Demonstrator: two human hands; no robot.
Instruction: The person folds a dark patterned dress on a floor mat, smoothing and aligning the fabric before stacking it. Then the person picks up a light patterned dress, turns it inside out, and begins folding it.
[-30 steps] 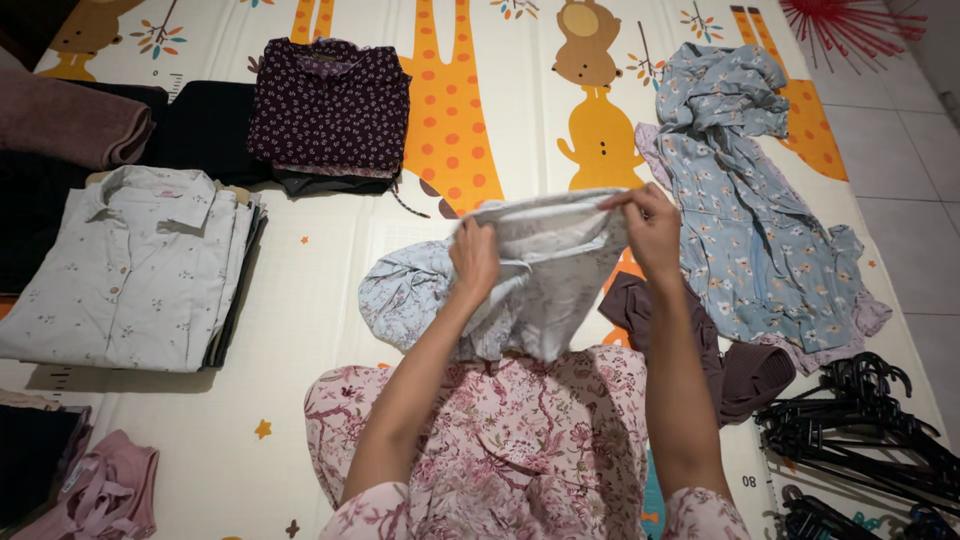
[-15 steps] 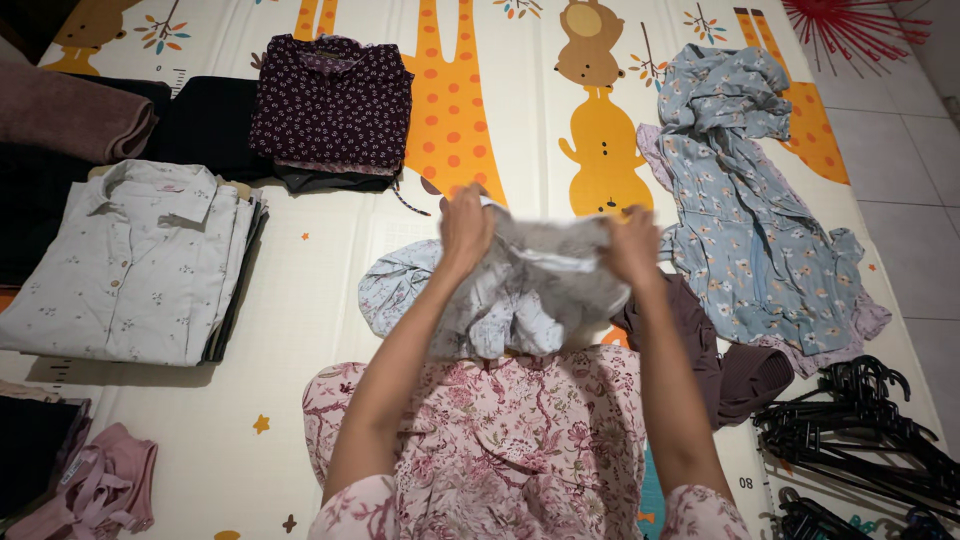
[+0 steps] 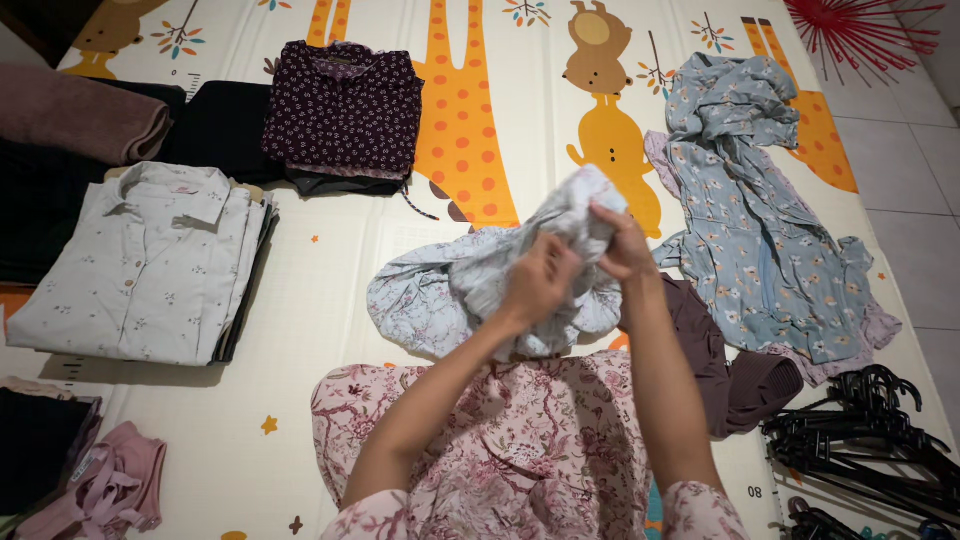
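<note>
Holding a pale blue floral garment (image 3: 480, 285) up over your lap, you have both hands bunched into its upper part. Your left hand (image 3: 540, 282) is closed on a fold of the cloth, fingers curled together, knuckles toward the camera. Your right hand (image 3: 622, 245) sits just beside it, touching or nearly so, with its fingers pinched on the gathered top of the fabric, which rises in a crumpled peak above your knuckles. The rest of the garment hangs down and spreads to the left, over the play mat (image 3: 320, 280) and the edge of your pink floral dress (image 3: 520, 440).

Under your right forearm lies a brown garment (image 3: 730, 370), loose and unfolded. Further right is a light blue flowered dress (image 3: 750, 220), spread out and rumpled on the mat. Black hangers (image 3: 860, 430) are heaped at the lower right corner.

On the left sits a folded white shirt (image 3: 140, 265) atop a stack; what lies beneath looks dark, though only the edges show. Beyond it is a folded dark purple dotted blouse (image 3: 345, 105), next to black folded cloth (image 3: 220, 125) and a rolled mauve towel (image 3: 85, 115). A pink garment (image 3: 110, 490) is crumpled at the lower left.
</note>
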